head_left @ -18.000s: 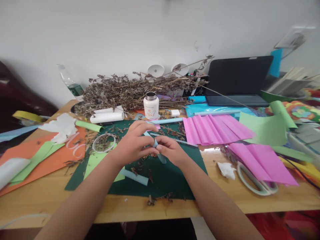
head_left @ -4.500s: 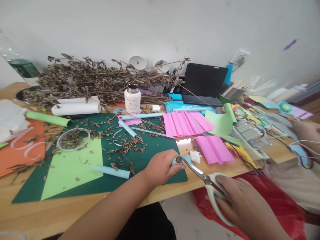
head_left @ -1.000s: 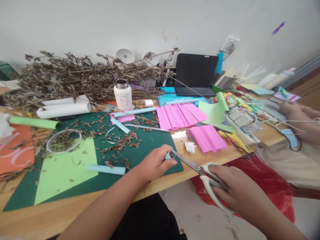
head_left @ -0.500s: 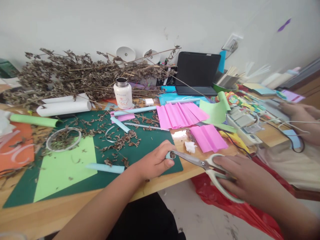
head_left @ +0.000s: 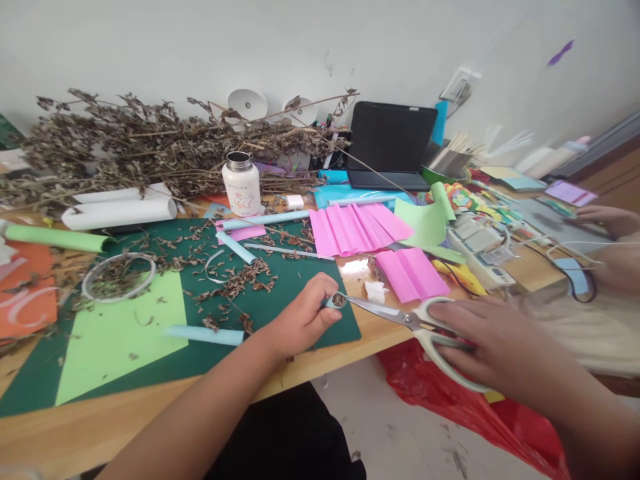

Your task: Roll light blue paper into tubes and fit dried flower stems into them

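My left hand is closed around a light blue paper tube. Bits of brown dried leaf show inside its end, which faces right. My right hand has its fingers through the handles of a pair of white-handled scissors. The scissors' blades point left and their tips are at the tube's mouth; I cannot tell whether they touch it. Another blue paper tube lies on the green cutting mat, left of my left hand. A crumpled white tissue sits just behind the blades.
Dried plant stalks are heaped along the wall behind a white bottle. Pink crepe paper and a black tablet lie further back. At right, another person's hand is near a power strip. A red plastic bag hangs below the table edge.
The tube's leaf-filled opening now shows more fully, with the scissor tips slightly off its rim. The other person's hand has shifted right. The whole view has moved slightly.
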The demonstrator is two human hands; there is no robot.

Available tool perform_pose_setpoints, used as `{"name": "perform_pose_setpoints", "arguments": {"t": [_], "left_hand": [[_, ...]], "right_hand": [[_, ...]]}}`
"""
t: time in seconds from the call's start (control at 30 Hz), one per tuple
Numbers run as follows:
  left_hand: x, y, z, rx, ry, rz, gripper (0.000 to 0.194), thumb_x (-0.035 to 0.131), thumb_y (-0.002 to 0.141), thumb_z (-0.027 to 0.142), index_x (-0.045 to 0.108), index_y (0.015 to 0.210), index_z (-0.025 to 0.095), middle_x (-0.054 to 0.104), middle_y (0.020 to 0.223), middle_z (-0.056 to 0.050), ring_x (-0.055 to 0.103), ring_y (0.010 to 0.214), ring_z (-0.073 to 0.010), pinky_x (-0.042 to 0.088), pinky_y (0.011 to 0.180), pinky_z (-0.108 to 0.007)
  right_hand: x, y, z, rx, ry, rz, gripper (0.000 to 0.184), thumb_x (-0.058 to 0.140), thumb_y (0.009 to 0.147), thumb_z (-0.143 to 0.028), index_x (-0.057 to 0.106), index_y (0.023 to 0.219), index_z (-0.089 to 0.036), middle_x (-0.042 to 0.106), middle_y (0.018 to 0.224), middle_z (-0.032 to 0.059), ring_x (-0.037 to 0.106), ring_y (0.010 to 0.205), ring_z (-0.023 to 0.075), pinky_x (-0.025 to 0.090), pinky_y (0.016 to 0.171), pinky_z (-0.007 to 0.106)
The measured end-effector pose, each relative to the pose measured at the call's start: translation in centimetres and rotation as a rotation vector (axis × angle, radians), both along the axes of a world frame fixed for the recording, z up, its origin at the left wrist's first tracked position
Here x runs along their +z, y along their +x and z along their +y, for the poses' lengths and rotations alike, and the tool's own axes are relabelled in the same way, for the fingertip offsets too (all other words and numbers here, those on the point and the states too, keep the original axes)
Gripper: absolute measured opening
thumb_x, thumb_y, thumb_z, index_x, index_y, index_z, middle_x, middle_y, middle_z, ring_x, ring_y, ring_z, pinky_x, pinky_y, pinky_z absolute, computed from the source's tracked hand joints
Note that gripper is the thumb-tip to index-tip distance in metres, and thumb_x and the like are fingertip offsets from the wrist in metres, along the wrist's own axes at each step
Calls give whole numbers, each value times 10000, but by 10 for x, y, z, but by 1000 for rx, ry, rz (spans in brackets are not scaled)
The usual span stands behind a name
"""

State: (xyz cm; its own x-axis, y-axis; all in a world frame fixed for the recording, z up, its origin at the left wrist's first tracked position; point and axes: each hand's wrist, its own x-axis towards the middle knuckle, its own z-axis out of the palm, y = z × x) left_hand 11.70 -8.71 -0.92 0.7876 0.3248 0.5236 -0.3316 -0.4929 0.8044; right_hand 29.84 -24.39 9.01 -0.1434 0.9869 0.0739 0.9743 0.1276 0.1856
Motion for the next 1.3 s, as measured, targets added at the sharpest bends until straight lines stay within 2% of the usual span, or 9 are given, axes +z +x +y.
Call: {"name": "perform_pose_setpoints", "arguments": {"t": [0.13,0.3,0.47,0.67,1.0,1.3], "left_hand": [[3,1,1,38,64,-14,271,249,842,427,351,809,178,372,807,-35,366,748,-137,353,688,-276],[6,1,0,59,132,36,325,230,835,451,375,813,161,401,802,-56,376,737,-149,372,673,-293],[7,0,-1,55,181,46,351,215,840,443,405,820,149,419,792,-60,386,749,-157,375,690,-299],[9,0,1,37,171,71,358,210,848,423,436,816,146,438,774,-51,400,748,-152,369,680,-275],[11,2,0,27,193,102,449,164,840,458,470,807,131,469,743,-62,411,719,-154,369,654,-269],[11,2,0,-22,188,94,474,170,839,461,499,865,122,518,765,-79,461,734,-161,398,674,-280]], "right_hand": [[1,-5,1,-36,-24,-20,115,425,707,-270,494,776,-210,597,627,25,550,569,195,337,523,288],[-2,-8,1,-80,-82,-8,103,430,705,-262,482,776,-209,617,688,37,562,609,204,354,526,285],[1,-5,2,-23,-60,-72,78,404,727,-246,465,689,-214,570,567,18,546,543,178,319,505,278],[3,0,1,-14,-47,-140,99,415,740,-269,440,670,-204,551,555,17,538,515,180,331,505,288],[6,-5,-5,-103,-124,-21,132,454,697,-308,501,772,-210,585,647,48,543,553,208,356,465,283],[6,-1,-2,-32,-112,-59,133,390,747,-274,491,705,-199,591,617,59,559,559,206,384,473,293]]}}
